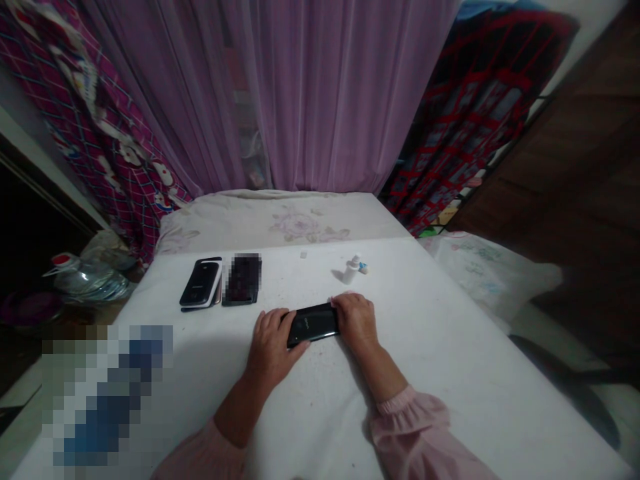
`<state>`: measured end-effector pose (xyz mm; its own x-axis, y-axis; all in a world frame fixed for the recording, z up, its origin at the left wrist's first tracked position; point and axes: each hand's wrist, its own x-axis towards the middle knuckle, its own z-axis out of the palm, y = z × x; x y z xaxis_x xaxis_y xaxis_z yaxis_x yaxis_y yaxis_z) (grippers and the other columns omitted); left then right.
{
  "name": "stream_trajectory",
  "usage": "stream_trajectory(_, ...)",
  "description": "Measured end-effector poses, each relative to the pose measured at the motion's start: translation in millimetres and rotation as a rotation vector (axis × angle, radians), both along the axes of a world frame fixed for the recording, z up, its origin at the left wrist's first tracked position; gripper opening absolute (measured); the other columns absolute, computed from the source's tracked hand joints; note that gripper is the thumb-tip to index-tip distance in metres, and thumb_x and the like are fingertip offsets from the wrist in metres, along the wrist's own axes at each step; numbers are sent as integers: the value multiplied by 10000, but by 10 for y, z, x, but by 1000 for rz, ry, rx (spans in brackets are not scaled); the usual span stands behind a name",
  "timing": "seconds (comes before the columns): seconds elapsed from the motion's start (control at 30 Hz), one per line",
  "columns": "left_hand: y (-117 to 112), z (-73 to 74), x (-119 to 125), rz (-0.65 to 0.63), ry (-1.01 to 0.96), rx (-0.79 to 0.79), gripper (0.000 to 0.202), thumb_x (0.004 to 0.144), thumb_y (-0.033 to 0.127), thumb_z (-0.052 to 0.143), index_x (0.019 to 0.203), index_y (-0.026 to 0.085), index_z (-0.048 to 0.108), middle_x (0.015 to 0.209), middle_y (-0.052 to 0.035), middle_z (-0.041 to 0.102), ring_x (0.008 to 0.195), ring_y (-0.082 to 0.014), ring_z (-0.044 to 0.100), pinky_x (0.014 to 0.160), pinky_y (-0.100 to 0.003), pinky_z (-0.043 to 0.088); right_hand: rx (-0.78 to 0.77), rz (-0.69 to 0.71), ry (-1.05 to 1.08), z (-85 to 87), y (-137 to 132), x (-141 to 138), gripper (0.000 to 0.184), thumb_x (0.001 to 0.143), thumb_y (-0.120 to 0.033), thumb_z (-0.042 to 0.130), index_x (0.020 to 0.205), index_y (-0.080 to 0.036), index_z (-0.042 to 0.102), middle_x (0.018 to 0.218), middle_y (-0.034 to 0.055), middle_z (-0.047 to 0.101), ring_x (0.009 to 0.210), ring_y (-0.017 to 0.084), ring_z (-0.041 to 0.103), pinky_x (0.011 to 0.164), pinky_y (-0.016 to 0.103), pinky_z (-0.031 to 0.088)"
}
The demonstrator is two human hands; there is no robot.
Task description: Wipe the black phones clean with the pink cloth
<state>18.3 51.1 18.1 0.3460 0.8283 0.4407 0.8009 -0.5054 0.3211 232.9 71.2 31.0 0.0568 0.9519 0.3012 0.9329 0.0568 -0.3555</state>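
A black smartphone (315, 323) lies back side up on the white-covered table, its long side running left to right. My left hand (270, 343) grips its left end, with the thumb along the near edge and the fingers at the far edge. At the other end, my right hand (357, 321) is closed over the phone's right corner. A small pinkish bit shows at its fingertips, too little to name. Just beyond my right hand stands a small white spray bottle (351, 269), with a small white and blue item (365, 268) beside it.
Stacked phones (203, 283) lie at the left, next to a blurred dark stack (243, 280). A small pale square (303, 255) rests farther back. Pixelation covers a blue item (113, 400) at the near left. A water jug (85, 277) stands off the table's left side.
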Motion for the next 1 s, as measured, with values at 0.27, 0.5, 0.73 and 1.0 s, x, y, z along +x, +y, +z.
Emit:
stream_trajectory(0.27, 5, -6, -6, -9, -11, -4, 451, 827, 391, 646, 1221, 185, 566, 1182, -137, 625, 1124, -317, 571, 1061, -581, 368, 41, 214, 27, -18, -170, -242, 199, 913, -152, 577, 946, -259, 742, 1046, 23, 735, 972, 194, 585, 829, 333, 330)
stream_trajectory(0.5, 9, -14, -15, -12, 4, 2, 472, 828, 396, 651, 1229, 164, 565, 1192, -143, 619, 1136, -322, 565, 1068, -586, 363, 78, 62, 45, -68, -231, 136, 229, 901, -131, 569, 949, -264, 750, 1043, 15, 737, 990, 194, 590, 822, 328, 342)
stream_trajectory(0.73, 7, 5, -9, -14, -4, 4, 458, 824, 393, 648, 1217, 172, 570, 1178, -141, 625, 1116, -322, 575, 1053, -579, 380, 97, 118, 21, -67, -246, -60, 220, 902, -125, 576, 922, -257, 750, 1011, 15, 738, 958, 185, 593, 813, 330, 348)
stream_trajectory(1.0, 12, -8, -12, -18, -22, 23, 442, 834, 400, 633, 1222, 198, 570, 1172, -134, 629, 1111, -317, 580, 1046, -566, 386, 71, 195, -4, -56, -264, -198, 212, 909, -149, 587, 963, -272, 750, 1046, 22, 732, 964, 178, 595, 820, 337, 347)
